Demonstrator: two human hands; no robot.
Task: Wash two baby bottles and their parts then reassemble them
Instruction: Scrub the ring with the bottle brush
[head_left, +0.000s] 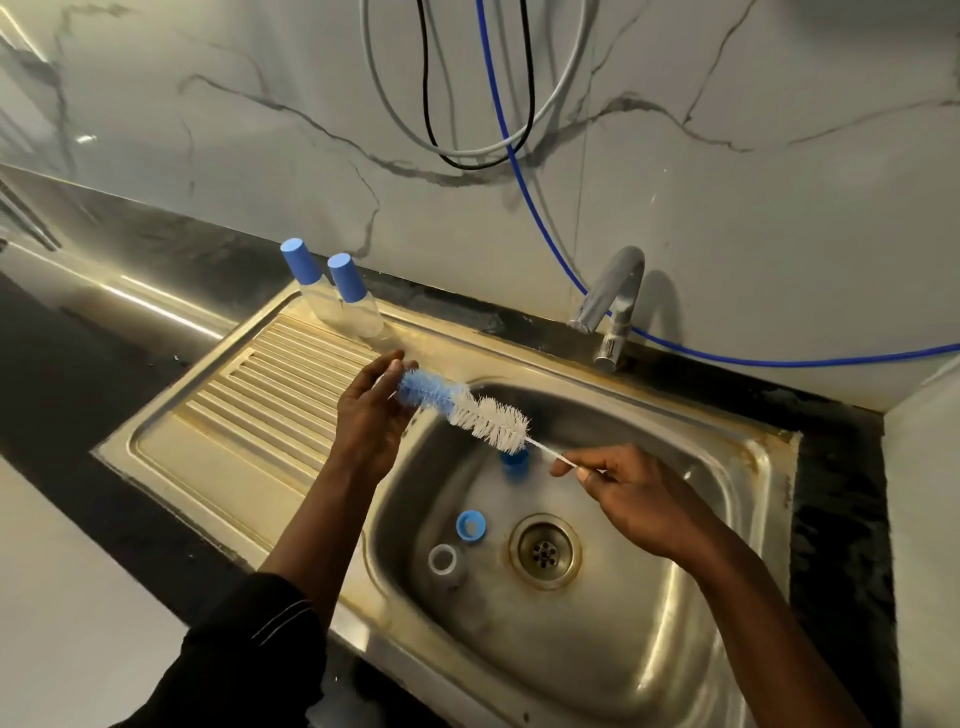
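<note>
Head view (only one). The R hand (623, 501) is over the sink (649, 654) basin. It pinches the thin wire handle of the bottle brush (467, 410) betw. thumb & forefinger, w/ the other fingers curled under.

The L hand (371, 415) is over the basin's left rim, back to camera, thumb up. Its fingers curl round the brush's blue tip and touch the bristles; the grip looks loose. The brush slants from L hand down to R hand: blue bristles at the L end, white bristles in the middle, bare wire at the R end.

- **In the basin:**
  - A blue cap (514, 462) lies just under the white bristles, left of the R fingertips, partly hidden by the brush.
  - Betw. the two forearms, nearer the person, a blue ring (470, 527) lies open side up.
  - A clear ring (443, 560) sits just below-left of the blue ring, apart from it.
  - The drain (544, 551) is just right of the blue ring, below-left of the R hand.
- **Beyond L hand:** the 1st bottle (314, 299) & 2nd bottle (361, 314) stand at the back edge of the drainboard (270, 395). They are side by side, w/ clear bodies and blue caps on. Can't tell if they touch.
- **Beyond R hand:** the tap (613, 301) is at the back rim, and a blue hose (545, 244) runs behind it.
- **L forearm:** it has a black sleeve (249, 639).
</note>
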